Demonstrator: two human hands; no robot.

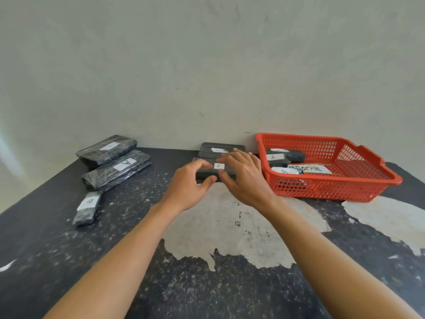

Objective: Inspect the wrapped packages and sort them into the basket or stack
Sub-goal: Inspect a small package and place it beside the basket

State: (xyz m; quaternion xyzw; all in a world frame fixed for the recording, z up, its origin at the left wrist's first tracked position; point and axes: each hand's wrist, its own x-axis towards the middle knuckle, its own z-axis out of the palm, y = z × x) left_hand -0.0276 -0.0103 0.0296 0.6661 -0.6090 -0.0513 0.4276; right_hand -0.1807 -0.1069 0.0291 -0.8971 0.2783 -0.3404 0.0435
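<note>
Both hands were on the flat black plastic-wrapped package with the white "A" label (204,174), at 12 o'clock on the worn dark tabletop (69,261).

Left hand (190,189): fingers over the top, thumb on the near edge, so it pinched the package across its thickness. Right hand (245,180): fingers spread over the top past the label, thumb at the near edge, clamping the other end. I think I took it by both ends to keep the label clear and readable between my hands. Couldn't tell whether it was lifted or resting on the table.

A second black wrapped package with a white label (222,148) lay just behind it at 12, against the wall. That looked like the start of the stack, so this one seemed to be going next to or on it.

The red plastic mesh basket (333,192) was at 2 o'clock. It held a few labelled black packages and a paper strip reading roughly "ABNORMAL", so I took it for the reject bin.

Waiting at 10 o'clock were two long black wrapped packages (117,170), and nearer me a small narrow black package with a white label (86,208).
</note>
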